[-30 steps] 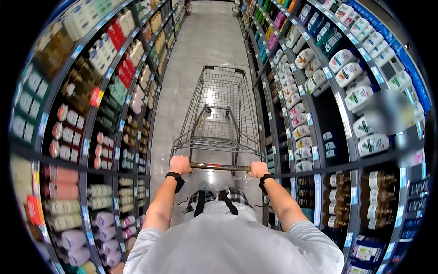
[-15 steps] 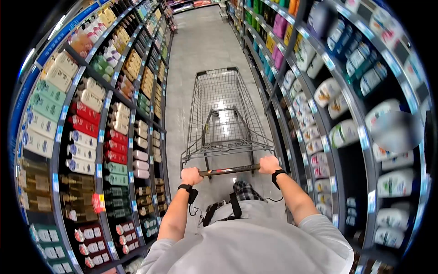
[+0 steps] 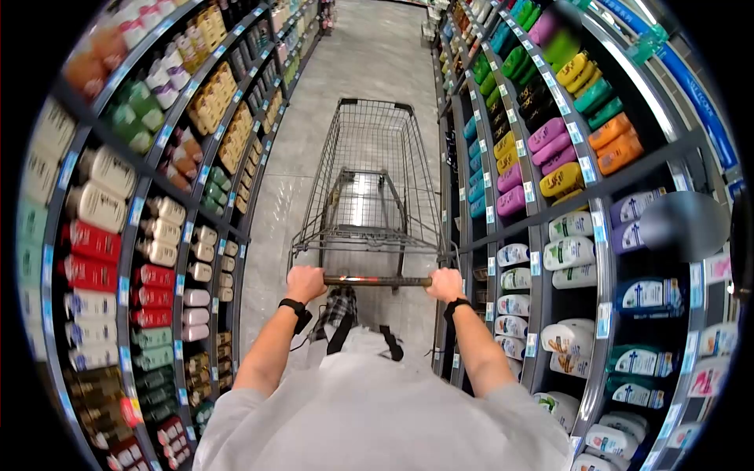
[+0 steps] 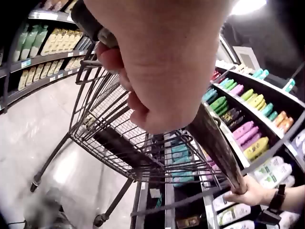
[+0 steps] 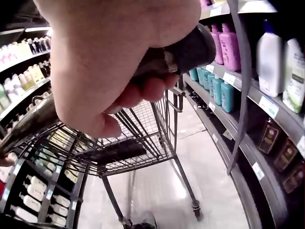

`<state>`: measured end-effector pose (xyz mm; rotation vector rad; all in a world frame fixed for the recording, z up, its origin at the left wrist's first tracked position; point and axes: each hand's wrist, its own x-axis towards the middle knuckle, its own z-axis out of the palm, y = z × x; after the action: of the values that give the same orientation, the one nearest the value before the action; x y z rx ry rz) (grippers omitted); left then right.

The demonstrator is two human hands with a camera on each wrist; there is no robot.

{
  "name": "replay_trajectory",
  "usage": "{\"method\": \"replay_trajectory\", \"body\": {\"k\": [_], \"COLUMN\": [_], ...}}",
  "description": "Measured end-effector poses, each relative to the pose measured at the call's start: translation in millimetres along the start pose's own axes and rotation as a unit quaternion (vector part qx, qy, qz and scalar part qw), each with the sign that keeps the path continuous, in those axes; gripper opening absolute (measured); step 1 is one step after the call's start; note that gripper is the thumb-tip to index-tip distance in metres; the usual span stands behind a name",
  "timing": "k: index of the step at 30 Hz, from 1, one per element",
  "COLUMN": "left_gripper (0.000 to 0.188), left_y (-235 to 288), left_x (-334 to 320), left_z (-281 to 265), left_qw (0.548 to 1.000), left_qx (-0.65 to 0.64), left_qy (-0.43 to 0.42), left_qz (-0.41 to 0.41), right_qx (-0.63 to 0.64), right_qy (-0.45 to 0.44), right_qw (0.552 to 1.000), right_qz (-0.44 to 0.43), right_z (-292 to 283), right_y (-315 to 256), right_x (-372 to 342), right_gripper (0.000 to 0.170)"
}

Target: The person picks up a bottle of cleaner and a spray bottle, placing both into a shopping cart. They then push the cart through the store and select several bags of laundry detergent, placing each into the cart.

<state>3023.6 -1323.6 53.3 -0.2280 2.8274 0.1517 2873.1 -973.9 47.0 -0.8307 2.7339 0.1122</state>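
Both hands grip the handlebar [image 3: 377, 280] of a wire shopping cart [image 3: 369, 180], one near each end. The left hand [image 3: 306, 283] curls round the bar's left end, the right hand [image 3: 445, 285] round its right end. Close up in the left wrist view, the left hand [image 4: 159, 67] has its fingers wrapped over the bar [image 4: 217, 143]. In the right wrist view the right hand [image 5: 119, 62] is likewise closed on the bar, whose dark end cap [image 5: 195, 50] sticks out beside it. No goods show in the cart's basket.
Shelves of bottles line both sides of the aisle, with red and white bottles [image 3: 93, 255] on the left and purple and yellow ones [image 3: 560, 179] on the right. Grey floor [image 3: 357, 55] stretches ahead between them. The cart's right side is near the right shelves.
The shelves have slid backward past the cart, and purple, yellow and orange bottles now stand closer on the right. The view has swung from side to side. Both hands keep their grip.
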Motion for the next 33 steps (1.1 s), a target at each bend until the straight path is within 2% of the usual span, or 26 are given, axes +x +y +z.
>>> {"method": "replay_trajectory", "body": {"k": [3,8,9,11,17,18,19,22,25,27,29,33], "left_gripper": [0.015,0.02,0.02,0.021,0.024,0.025,0.027,0.03,0.027,0.026,0.026,0.025], "left_y": [-15.8,-42.5,-50.1,-59.1,-51.0,-47.5,-46.8,-57.7,-72.8,-81.3,-94.0,-116.9], "left_x": [87.2,224.2,255.5,306.4,476.5,501.6,530.9,610.3,675.4,719.4,762.0,861.3], "left_z": [-27.9,-75.3,-84.7,-97.0,-153.4,-164.2,-180.8,-208.0,-224.6,-238.4,-248.8,-285.3], "left_qw": [1.0,1.0,1.0,0.999,1.0,0.999,0.998,0.995,0.998,0.997,0.998,0.999], "left_qx": [0.008,-0.007,0.009,0.022,-0.004,-0.014,-0.021,-0.024,-0.018,-0.003,0.011,0.004], "left_qy": [0.004,-0.009,-0.009,-0.018,-0.015,-0.039,-0.057,-0.095,-0.061,-0.079,-0.064,-0.036], "left_qz": [0.009,0.014,0.018,0.019,0.017,0.005,-0.009,-0.002,-0.003,-0.014,-0.001,0.006], "right_qx": [0.005,0.016,0.011,-0.032,-0.027,-0.011,0.006,0.004,0.016,0.01,0.005,0.015], "right_qy": [-0.026,-0.006,-0.03,-0.041,0.023,0.047,0.044,0.01,-0.001,0.0,-0.002,0.034], "right_qw": [1.0,0.999,0.999,0.999,0.999,0.999,0.999,1.0,1.0,1.0,1.0,0.999], "right_qz": [0.015,0.027,0.029,0.015,0.0,0.008,0.028,0.018,-0.003,-0.008,-0.009,-0.022], "right_z": [-24.2,-50.2,-70.0,-67.4,-122.0,-131.2,-142.0,-180.5,-191.9,-199.2,-211.0,-243.8], "right_y": [19.8,52.6,55.2,74.4,156.6,171.0,182.2,208.6,230.0,240.3,246.5,263.2], "right_x": [79.2,199.8,221.1,274.1,441.7,471.2,500.1,580.4,656.4,698.8,740.0,834.3], "right_gripper": [0.016,0.016,0.018,0.021,0.019,0.019,0.018,0.016,0.015,0.018,0.021,0.022]}}
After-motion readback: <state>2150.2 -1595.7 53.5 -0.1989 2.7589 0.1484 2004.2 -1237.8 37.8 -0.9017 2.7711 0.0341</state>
